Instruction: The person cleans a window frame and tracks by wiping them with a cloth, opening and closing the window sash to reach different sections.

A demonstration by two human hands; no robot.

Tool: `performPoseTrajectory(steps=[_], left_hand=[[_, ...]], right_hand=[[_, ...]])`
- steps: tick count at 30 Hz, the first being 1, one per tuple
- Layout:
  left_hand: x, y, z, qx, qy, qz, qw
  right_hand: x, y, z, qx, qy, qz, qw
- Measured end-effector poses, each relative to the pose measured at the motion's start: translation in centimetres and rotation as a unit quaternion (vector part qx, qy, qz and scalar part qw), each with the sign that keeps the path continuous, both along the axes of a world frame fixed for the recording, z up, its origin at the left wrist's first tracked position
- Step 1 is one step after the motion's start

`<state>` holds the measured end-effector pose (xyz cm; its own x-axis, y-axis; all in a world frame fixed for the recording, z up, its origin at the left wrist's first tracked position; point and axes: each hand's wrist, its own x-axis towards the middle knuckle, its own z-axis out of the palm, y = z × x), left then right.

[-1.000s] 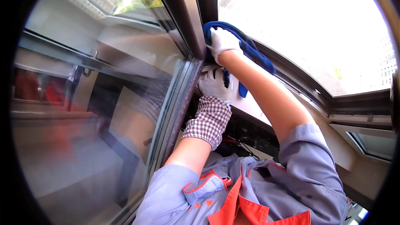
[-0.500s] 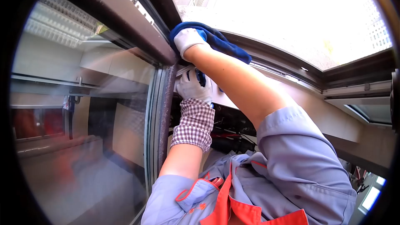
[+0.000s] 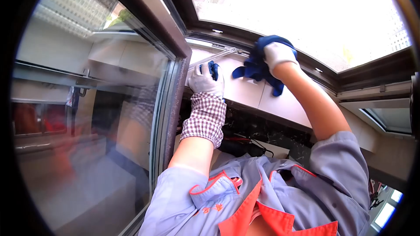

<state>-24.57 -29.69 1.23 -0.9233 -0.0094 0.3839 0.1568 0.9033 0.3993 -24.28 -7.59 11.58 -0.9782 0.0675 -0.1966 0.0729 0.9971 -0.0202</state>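
My right hand (image 3: 280,57), in a white glove, is closed on a dark blue cloth (image 3: 258,67). It presses the cloth against the lower rail of the dark window frame (image 3: 315,67), and loose ends hang over the pale sill (image 3: 245,89). My left hand (image 3: 205,81), also gloved and with a checked sleeve cover (image 3: 203,118), is curled beside the edge of the open window sash (image 3: 179,61). Something dark blue shows between its fingers; I cannot make out what it is. A metal stay arm (image 3: 214,57) runs just above that hand.
The sash's large glass pane (image 3: 87,148) fills the left side, with reflections in it. Below the sill lie a dark marbled surface (image 3: 271,126) and a black item (image 3: 236,147). Bright outdoors shows through the opening. Another small framed pane (image 3: 385,116) is at right.
My right hand has slid the cloth rightward along the frame, away from the sash corner, uncovering the stay arm. My left hand has stayed nearly in place.
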Motion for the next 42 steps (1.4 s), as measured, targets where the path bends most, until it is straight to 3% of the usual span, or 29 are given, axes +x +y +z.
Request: performPoseTrajectory(steps=[10,15,18,22,26,32,34,38,40,42], left_hand=[[0.0,0.2,-0.4,-0.058,-0.064,0.042,0.995],[-0.1,0.4,-1.0,-0.026,-0.069,0.056,0.996],[0.2,0.5,-0.2,-0.028,-0.061,0.050,0.997],[0.2,0.5,0.9,-0.018,-0.118,0.041,0.992],[0.4,0.8,1.1,-0.021,-0.135,0.058,0.989],[0.0,0.6,0.1,-0.045,-0.100,0.061,0.992],[0.0,0.4,0.2,-0.038,-0.109,0.064,0.991],[0.1,0.7,0.2,-0.029,-0.103,0.060,0.992],[0.3,0.7,-0.1,-0.025,-0.067,0.060,0.996],[0.1,0.5,-0.5,-0.020,-0.062,0.057,0.996]], right_hand=[[12.0,15.4,-2.9,0.118,-0.014,-0.159,0.980],[15.6,15.9,-0.4,0.146,0.028,-0.237,0.960],[16.4,16.9,-0.8,0.218,-0.068,-0.182,0.957],[14.7,16.9,-3.7,0.278,-0.102,-0.161,0.942],[14.2,17.5,-2.8,0.208,-0.128,-0.176,0.954],[12.6,12.9,-2.7,0.141,-0.001,-0.143,0.980],[8.8,9.5,-3.1,0.096,-0.051,-0.145,0.984],[4.2,2.1,-4.4,0.028,0.089,-0.029,0.995],[3.7,2.3,-5.4,0.004,0.157,-0.033,0.987],[5.5,4.2,-5.2,0.009,0.136,-0.041,0.990]])
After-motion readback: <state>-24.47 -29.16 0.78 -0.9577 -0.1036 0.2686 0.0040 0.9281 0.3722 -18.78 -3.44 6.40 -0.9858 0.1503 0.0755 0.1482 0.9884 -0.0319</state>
